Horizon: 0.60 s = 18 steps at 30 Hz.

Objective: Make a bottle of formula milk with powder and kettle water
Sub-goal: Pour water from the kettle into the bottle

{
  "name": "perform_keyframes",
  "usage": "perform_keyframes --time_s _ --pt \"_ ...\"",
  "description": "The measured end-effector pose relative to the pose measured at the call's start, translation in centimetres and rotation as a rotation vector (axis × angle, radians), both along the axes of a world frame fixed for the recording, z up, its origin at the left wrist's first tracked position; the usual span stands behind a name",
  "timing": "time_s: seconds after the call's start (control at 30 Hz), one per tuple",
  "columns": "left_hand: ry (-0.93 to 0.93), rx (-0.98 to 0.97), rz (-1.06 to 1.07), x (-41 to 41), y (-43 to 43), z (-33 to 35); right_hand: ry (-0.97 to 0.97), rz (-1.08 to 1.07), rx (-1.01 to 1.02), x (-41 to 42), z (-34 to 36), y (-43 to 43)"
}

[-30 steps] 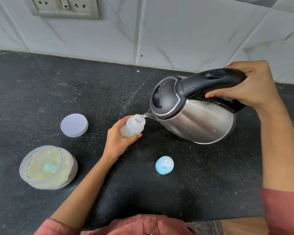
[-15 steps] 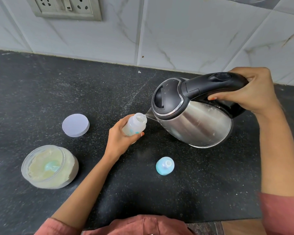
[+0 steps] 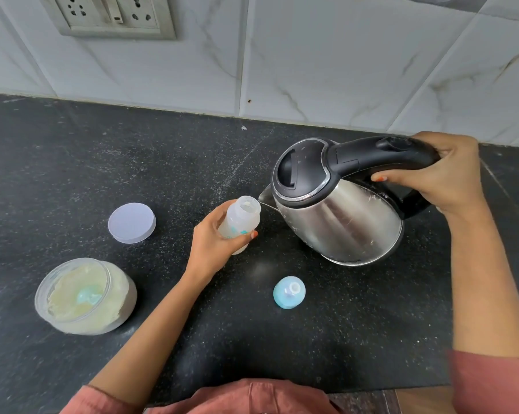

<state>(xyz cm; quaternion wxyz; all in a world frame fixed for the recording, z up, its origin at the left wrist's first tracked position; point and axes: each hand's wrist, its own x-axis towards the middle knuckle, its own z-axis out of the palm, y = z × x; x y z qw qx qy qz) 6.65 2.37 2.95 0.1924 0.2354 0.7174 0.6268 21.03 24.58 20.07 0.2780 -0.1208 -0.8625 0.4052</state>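
Step in hand: pouring water. Left grip (image 3: 212, 249) wrapped round open bottle (image 3: 242, 218), held tilted over tabletop (image 3: 73, 174), mouth just beside spout of kettle (image 3: 342, 222). Right grip (image 3: 437, 174) closed round kettle handle, kettle tipped. Next probably: level kettle, set down, fit blue teat cap (image 3: 289, 292) lying near.

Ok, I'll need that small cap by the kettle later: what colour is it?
Light blue cap, whitish at its middle, seen in the head view.
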Motion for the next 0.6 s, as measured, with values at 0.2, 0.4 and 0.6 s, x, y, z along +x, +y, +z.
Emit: perform_keyframes --time_s 0.2,0.4,0.6 --pt "-0.013 0.004 0.003 0.1 0.3 -0.2 0.092 -0.124 -0.035 1.1 -1.5 1.1" --pt "-0.007 -0.019 0.001 0.3 0.5 0.0 0.194 -0.29 -0.07 2.2 -4.0 2.2" --pt "0.01 -0.048 0.009 0.5 0.9 -0.2 0.294 -0.406 -0.1 3.1 -5.8 3.4"
